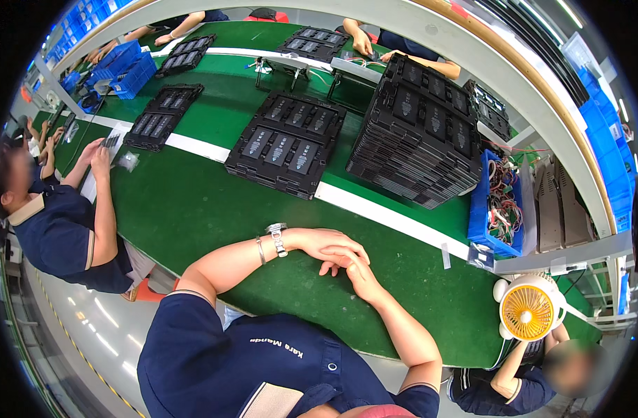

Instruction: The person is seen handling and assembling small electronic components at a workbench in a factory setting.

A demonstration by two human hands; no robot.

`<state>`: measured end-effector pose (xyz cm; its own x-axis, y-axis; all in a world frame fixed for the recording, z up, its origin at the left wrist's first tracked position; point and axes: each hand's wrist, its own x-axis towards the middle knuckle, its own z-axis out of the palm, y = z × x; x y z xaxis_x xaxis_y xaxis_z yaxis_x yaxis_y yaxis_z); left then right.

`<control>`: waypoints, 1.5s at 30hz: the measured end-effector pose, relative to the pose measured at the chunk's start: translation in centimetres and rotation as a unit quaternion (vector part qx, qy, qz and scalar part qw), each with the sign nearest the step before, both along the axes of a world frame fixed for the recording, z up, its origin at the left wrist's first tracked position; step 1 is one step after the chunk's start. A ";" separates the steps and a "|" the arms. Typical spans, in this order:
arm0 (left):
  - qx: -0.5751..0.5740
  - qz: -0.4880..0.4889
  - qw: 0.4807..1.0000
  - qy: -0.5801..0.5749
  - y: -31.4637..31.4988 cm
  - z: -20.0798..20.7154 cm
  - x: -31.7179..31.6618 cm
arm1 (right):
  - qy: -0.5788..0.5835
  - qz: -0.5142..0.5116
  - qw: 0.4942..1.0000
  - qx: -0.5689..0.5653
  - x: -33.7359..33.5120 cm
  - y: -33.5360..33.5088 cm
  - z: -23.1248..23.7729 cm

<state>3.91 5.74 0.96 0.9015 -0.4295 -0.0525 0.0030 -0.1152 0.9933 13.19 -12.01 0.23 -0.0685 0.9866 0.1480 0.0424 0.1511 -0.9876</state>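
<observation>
My left hand [315,240], with a metal watch [277,240] and a bangle [260,251] at its wrist, rests over the green table mat. Across it lies my right hand [361,276], its fingers stretched out over the left one. Part of the left fingers shows below the overlap; the rest is hidden. Neither hand holds anything. Beyond them, a black tray [284,143] carries rows of dark flat pieces. To its right rises a tall stack of similar black trays [416,136].
A blue bin [479,216] of wired parts stands right of the stack. A white fan with a yellow grille [528,312] is at the right edge. One co-worker [68,223] handles small parts at left; others sit across. More trays [164,115] and blue bins [127,70] lie farther left.
</observation>
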 end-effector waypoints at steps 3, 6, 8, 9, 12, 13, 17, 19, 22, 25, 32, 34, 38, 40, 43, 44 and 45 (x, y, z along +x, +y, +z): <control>-0.001 -0.001 1.000 0.014 0.0 0.7 0.0 | -0.002 -0.004 1.000 0.004 0.1 0.0 -0.1; -0.004 -0.003 1.000 0.006 0.0 0.3 -0.1 | 0.000 -0.004 1.000 0.004 0.0 0.0 -0.2; -0.009 -0.002 1.000 0.001 0.0 -0.1 0.1 | 0.000 -0.006 1.000 0.001 0.0 0.0 -0.1; -0.009 -0.002 1.000 -0.002 0.0 -0.2 0.1 | 0.001 -0.006 1.000 0.002 -0.1 0.0 0.0; -0.008 -0.002 1.000 -0.003 -0.1 -0.1 0.1 | 0.005 -0.009 1.000 0.003 -0.1 -0.1 0.0; -0.006 -0.002 1.000 0.000 -0.1 0.0 0.0 | 0.008 -0.009 1.000 0.003 -0.1 0.0 0.0; -0.008 -0.002 1.000 -0.008 -0.1 -0.2 0.0 | 0.008 -0.006 1.000 0.001 -0.1 0.0 0.0; -0.012 0.006 1.000 0.009 -0.1 -0.2 0.0 | 0.009 -0.006 1.000 0.002 -0.1 0.0 0.0; -0.016 0.005 0.999 0.031 -0.1 0.2 -0.1 | 0.010 -0.006 1.000 0.004 -0.1 0.0 -0.2; -0.005 0.003 0.999 0.036 -0.1 0.7 -0.1 | 0.003 0.008 1.000 -0.011 0.2 -0.1 0.0; -0.003 0.004 1.000 -0.018 -0.1 -0.4 0.0 | 0.002 0.014 1.000 -0.013 0.2 0.0 0.2; -0.008 0.003 1.000 -0.010 -0.1 -0.3 0.0 | 0.011 -0.001 1.000 -0.009 0.0 -0.1 0.1; -0.014 0.004 1.000 -0.006 -0.1 -0.3 -0.1 | 0.001 -0.006 1.000 -0.001 -0.1 -0.1 -0.1; -0.006 -0.001 1.000 -0.017 -0.1 -0.2 -0.1 | -0.006 -0.009 1.000 0.005 -0.1 -0.1 -0.1; -0.008 -0.006 1.000 0.002 -0.1 0.7 -0.1 | 0.006 -0.006 1.000 0.007 -0.1 -0.1 -0.1; -0.008 -0.006 1.000 0.003 -0.1 0.8 -0.1 | 0.007 -0.006 1.000 0.007 -0.1 -0.2 -0.1; -0.013 -0.003 1.000 0.007 -0.2 0.9 -0.1 | 0.010 -0.006 1.000 0.008 0.0 -0.2 -0.1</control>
<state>3.80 5.55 1.88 0.8980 -0.4367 -0.0536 0.0159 -0.0894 0.9959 13.15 -12.17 0.14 -0.0534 0.9849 0.1647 0.0240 0.1661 -0.9858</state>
